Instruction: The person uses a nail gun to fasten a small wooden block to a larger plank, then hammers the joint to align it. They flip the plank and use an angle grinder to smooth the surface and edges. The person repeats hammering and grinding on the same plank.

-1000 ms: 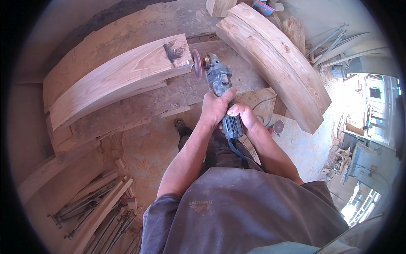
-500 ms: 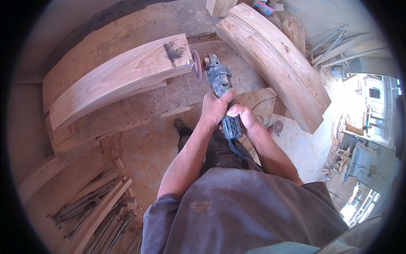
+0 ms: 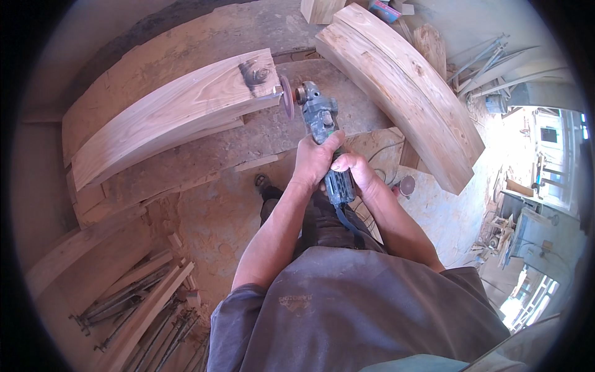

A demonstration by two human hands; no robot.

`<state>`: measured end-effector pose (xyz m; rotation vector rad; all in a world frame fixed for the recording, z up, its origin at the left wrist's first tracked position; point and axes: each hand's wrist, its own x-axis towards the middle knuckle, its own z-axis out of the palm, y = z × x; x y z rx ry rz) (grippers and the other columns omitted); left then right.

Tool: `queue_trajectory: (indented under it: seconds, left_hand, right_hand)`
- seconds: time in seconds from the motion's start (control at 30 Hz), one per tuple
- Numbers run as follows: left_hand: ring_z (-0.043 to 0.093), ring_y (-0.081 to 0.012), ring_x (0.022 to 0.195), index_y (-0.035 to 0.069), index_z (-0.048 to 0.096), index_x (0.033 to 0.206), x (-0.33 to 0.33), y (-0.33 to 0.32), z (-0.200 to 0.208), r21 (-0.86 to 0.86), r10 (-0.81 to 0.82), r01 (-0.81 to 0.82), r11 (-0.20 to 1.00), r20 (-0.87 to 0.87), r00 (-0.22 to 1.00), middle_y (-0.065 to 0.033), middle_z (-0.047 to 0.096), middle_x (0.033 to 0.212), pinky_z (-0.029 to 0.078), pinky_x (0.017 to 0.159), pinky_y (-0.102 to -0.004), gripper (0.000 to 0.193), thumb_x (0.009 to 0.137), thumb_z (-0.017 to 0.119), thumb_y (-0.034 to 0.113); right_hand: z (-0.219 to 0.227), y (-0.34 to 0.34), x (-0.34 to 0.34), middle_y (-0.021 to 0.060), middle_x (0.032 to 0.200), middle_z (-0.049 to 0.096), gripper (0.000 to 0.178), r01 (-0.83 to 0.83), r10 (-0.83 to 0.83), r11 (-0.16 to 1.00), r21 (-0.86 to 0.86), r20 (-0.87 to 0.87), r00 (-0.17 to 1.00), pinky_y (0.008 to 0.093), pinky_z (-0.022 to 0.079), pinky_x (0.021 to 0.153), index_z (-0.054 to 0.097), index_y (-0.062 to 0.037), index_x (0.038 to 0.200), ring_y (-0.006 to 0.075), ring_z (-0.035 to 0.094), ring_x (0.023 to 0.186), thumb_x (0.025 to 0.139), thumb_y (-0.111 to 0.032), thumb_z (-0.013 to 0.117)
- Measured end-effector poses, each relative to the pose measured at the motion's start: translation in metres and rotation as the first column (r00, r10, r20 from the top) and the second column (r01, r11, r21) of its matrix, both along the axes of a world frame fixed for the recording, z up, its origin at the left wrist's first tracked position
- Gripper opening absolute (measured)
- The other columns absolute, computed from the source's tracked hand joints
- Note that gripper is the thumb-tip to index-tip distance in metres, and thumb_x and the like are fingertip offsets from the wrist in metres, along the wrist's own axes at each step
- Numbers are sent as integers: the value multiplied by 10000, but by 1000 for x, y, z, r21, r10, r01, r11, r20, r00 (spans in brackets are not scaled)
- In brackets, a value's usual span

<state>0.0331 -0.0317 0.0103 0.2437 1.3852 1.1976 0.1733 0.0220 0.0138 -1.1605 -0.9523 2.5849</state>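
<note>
Both my hands are wrapped round an angle grinder [image 3: 323, 124] with a dark body and a cord trailing from its rear. My left hand [image 3: 314, 157] grips the middle of the body, thumb on top. Behind it, my right hand [image 3: 355, 168] closes on the rear handle. A reddish-brown disc [image 3: 287, 97] stands on edge at the tool's head, right at the end of a thick curved timber [image 3: 180, 111]. Whether the disc touches the wood I cannot tell. A dark knot marks the timber near that end.
The timber lies on a dusty workbench [image 3: 260, 139]. Another curved beam [image 3: 403, 99] lies to the right. Bar clamps and wood strips [image 3: 145, 297] are heaped at lower left. A second disc tool [image 3: 406, 185] is beyond my right forearm, with cords near it on the floor.
Almost nothing differs. The view has shifted very slightly; both hands keep the same grip, with the disc still at the timber's end.
</note>
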Motion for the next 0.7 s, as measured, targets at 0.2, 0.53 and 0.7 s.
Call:
queue_trajectory:
  seconds: [0.2, 0.53, 0.7]
  left_hand:
    - [702, -203, 779, -56, 726, 1023, 3, -5, 3, 11, -22, 22, 1000, 38, 999, -131, 746, 889, 567, 750, -371, 408, 916, 744, 338]
    - [698, -177, 799, -40, 720, 1006, 9, -2, 7, 48, 23, -24, 999, 28, 999, -114, 746, 887, 558, 752, -352, 360, 917, 734, 308]
    - [666, -165, 714, -18, 700, 970, 10, 3, 3, 94, 73, -74, 993, 16, 997, -84, 719, 860, 556, 671, -339, 342, 937, 716, 322]
  right_hand:
    - [-2, -6, 6, 173, 767, 697, 505, -5, 5, 1000, 18, 15, 1000, 385, 618, 564, 629, 65, 1111, 292, 704, 588, 698, -224, 650]
    - [-10, -2, 12, 114, 883, 702, 492, 31, -33, 990, 136, 12, 999, 332, 612, 666, 641, 31, 1112, 210, 707, 719, 692, -225, 665]
    - [9, 3, 2, 110, 874, 703, 455, 3, -7, 992, 125, 32, 999, 331, 611, 681, 650, 28, 1077, 202, 707, 717, 696, -221, 666]
